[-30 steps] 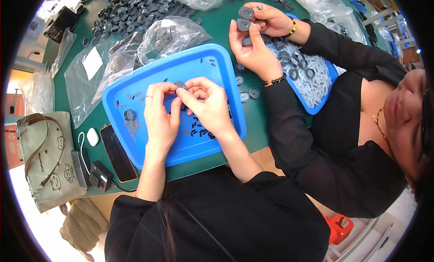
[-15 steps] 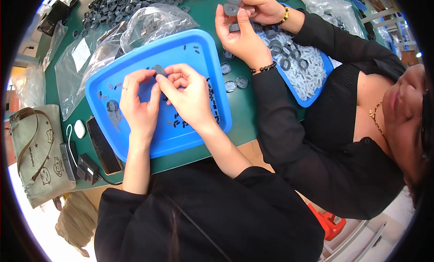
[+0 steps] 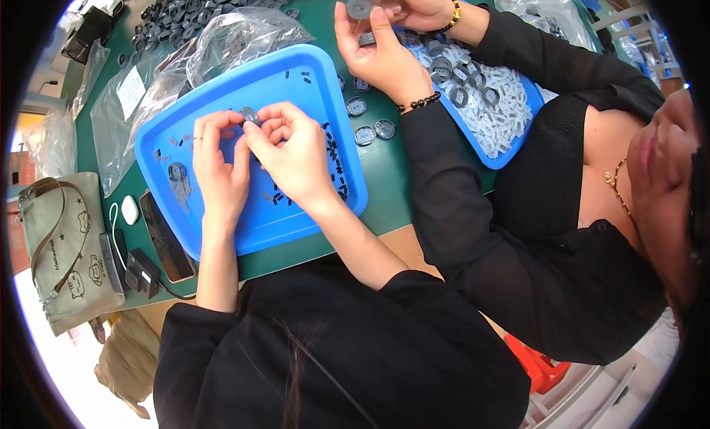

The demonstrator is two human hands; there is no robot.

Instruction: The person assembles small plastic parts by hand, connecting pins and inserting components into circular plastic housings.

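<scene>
- Grey round part (image 3: 249, 114) sits up between both hands, above the blue tray (image 3: 277, 233).
- Left hand (image 3: 220, 163): fingers pinched narrow on its left edge.
- Right hand (image 3: 292, 155): thumb and fingers closed on its near right side.
- Probably light, stiff plastic, perhaps a little slippery; its rim seems the best hold, with gentle pressure.
- Small black pieces (image 3: 333, 159) lie loose in the tray, right of the hands.

Small dark-gray rounded part (image 3: 249, 115), partly hidden, pinched between the left hand (image 3: 220, 159) and right hand (image 3: 297, 157), above a blue tray (image 3: 255, 85)
</scene>
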